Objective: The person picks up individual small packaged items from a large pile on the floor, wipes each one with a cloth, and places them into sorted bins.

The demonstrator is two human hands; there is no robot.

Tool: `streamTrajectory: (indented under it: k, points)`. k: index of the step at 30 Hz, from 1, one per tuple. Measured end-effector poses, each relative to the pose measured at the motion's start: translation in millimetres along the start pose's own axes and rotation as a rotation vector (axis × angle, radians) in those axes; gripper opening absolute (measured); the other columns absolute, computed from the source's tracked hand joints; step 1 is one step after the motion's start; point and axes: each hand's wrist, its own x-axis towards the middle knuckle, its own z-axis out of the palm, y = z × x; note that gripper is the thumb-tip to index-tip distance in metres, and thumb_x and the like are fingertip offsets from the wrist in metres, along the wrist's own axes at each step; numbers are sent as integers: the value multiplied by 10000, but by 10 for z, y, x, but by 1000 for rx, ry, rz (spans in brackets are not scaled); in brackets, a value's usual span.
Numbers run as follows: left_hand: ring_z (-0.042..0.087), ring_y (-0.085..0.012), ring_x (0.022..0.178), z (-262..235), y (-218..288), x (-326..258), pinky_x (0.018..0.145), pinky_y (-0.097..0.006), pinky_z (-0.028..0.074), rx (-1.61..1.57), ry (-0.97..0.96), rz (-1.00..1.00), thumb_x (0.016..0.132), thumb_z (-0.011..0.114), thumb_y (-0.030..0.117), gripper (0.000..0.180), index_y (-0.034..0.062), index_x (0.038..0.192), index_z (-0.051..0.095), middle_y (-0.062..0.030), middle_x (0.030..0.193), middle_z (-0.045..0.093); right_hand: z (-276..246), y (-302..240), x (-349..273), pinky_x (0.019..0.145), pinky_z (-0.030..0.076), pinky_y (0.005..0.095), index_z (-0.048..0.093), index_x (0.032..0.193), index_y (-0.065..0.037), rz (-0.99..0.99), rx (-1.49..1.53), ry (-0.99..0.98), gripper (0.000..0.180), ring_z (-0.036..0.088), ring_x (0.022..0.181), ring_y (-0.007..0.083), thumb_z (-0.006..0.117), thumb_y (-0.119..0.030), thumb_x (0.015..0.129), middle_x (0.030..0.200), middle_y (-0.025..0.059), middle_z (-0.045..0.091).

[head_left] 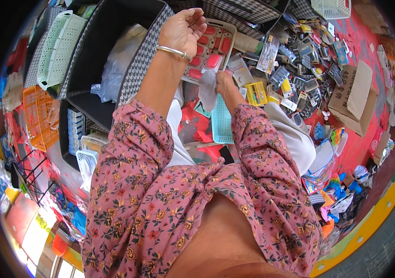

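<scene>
My left hand (182,33), with a silver bangle on the wrist, is raised beside the rim of a black-and-white patterned storage box (142,55). Its fingers curve loosely, and nothing shows in them. Below it stands a cream basket (228,28) holding several red-and-clear packs (225,45). At the basket's near side my right hand (225,86) is closed on a greyish-white cloth (208,89). The cloth hangs down just under a bright red pack (214,61); whether they touch I cannot tell. A turquoise basket (222,121) lies between my knees, below my right hand.
Many small packaged goods (306,60) are heaped on the red floor to the right, with an open cardboard box (356,99) beyond. An orange crate (37,118) and a pale green basket (60,48) stand at left. Plastic bags (121,62) fill part of the patterned box.
</scene>
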Motion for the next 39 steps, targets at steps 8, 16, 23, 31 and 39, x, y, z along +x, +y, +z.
streamTrajectory:
  k: [8,16,23,31,39]
  points:
    - [521,-214,830,-28,-24,-48,780,-308,438,3,-43,-43,784,505,77,163,-50,880,537,-127,883,546,82,-259,-156,694,478,355,606,852,26,-539,-1705,208,235,578,876,300,572,-149,700,906,192,597]
    - [522,-221,852,35,-96,-6,788,-310,438,49,-99,-108,780,507,69,160,-43,889,543,-129,882,554,309,-250,-767,655,496,393,584,904,-18,-694,-1210,514,212,604,791,312,517,-150,751,935,204,568]
    - [514,-233,888,132,-106,-19,825,-330,431,93,-107,-139,791,481,53,152,-38,897,540,-134,915,547,289,-58,-372,620,489,384,586,876,-30,-1001,-1701,283,204,601,764,306,469,-135,746,1012,194,525]
    - [511,-238,900,49,-14,-66,826,-330,431,86,-79,-115,792,485,53,167,-42,924,526,-141,926,538,-269,-619,-683,728,449,397,615,831,-49,-946,-1050,411,202,568,833,329,487,-89,681,827,180,600]
    - [517,-233,872,128,-77,-47,788,-325,446,89,-83,-105,787,481,48,161,-46,911,520,-136,906,541,-952,-415,143,757,433,432,609,787,33,-732,-1212,346,365,555,830,390,553,-310,672,837,260,569]
